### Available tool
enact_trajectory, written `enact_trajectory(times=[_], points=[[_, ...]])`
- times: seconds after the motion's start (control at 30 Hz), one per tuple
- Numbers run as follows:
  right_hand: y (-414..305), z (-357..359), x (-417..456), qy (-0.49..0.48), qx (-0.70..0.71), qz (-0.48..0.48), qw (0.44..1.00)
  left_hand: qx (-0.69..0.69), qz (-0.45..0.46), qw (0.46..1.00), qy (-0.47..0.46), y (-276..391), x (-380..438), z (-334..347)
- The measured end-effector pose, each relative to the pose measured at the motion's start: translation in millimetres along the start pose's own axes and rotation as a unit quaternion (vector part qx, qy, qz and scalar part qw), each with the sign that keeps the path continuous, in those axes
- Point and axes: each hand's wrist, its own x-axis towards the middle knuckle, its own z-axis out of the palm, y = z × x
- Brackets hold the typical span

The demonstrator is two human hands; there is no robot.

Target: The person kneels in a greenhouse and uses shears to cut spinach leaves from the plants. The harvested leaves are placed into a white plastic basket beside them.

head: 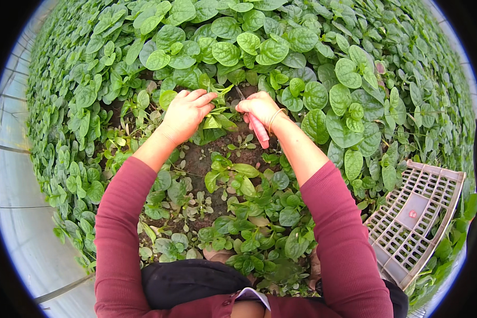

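Note:
My left hand (189, 113) is closed around a bunch of cut leafy green stems (216, 115), which poke out to its right. Facing it, my right hand (258, 109) grips the pink handle of a knife (259, 130). The thin metal blade points up and to the left, its tip among the leaves. A short gap separates the two hands, over low plants and dark soil (200, 163). A thin bangle (276, 119) circles my right wrist.
Dense broad-leaved green plants (302, 39) stand ahead and on both sides. A grey plastic crate (415, 212) with slotted walls sits at the right. Small plants (258, 206) grow in front of my knees. Translucent sheeting (16, 190) with thin bars runs along the left.

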Motion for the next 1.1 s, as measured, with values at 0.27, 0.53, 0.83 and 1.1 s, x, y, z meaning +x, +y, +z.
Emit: enact_trajectory(times=[0.27, 0.53, 0.83, 1.1], points=[[11, -19, -63, -0.052, 0.121, -0.065, 0.989, -0.591, -0.258, 0.754, 0.123, -10, -57, -32], [-26, 12, -103, -0.039, 0.176, -0.197, 0.964, -0.772, -0.317, 0.545, 0.084, 10, -68, -60], [4, 17, -67, 0.248, -0.124, -0.204, 0.939, -0.663, -0.258, 0.702, 0.022, 16, -67, -72], [14, 10, -130, -0.164, -0.017, -0.077, 0.983, -0.422, -0.098, 0.901, 0.020, 19, -60, -76]])
